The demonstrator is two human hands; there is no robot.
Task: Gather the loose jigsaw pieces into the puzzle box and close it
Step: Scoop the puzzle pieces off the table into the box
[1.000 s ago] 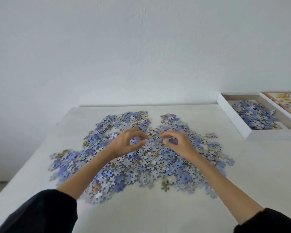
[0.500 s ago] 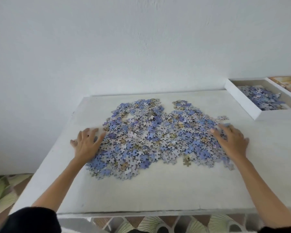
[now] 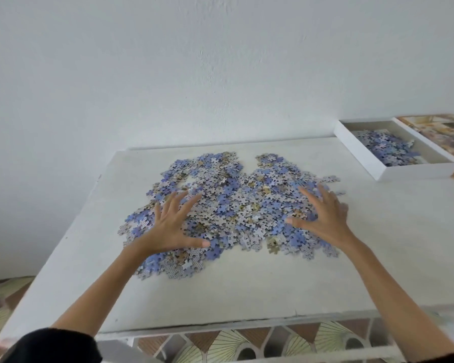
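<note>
Left hand (image 3: pixel 172 226): palm down on the left part of the heap; its fingers (image 3: pixel 193 203) are straight and spread apart, the thumb points toward the middle, and it grips nothing.
Right hand (image 3: pixel 323 221): palm down on the right part of the heap; its fingers (image 3: pixel 306 192) are splayed and straight, with no piece pinched.
Jigsaw pieces (image 3: pixel 236 205): a wide, flat heap, mostly blue and grey, in the middle of the worktop (image 3: pixel 247 289). It lies under and between both hands. Its far edge has a notch, and a small bare spot shows at far left.
Puzzle box (image 3: pixel 362 158): an open white tray at the far right of the worktop, well apart from the heap and partly filled with pieces.
Lid (image 3: pixel 440 132): printed side up, just beside the box on its right, cut off by the frame.
Edges: the far edge meets the wall (image 3: pixel 220 61), the left edge runs close past the heap, and the near edge lies under the forearms.
Open room: a broad bare strip runs from the heap to the near edge. Another bare stretch lies between the heap's right side and the box. A narrower band runs behind the heap.
Floor (image 3: pixel 220 344): patterned tiles show below the near edge.
</note>
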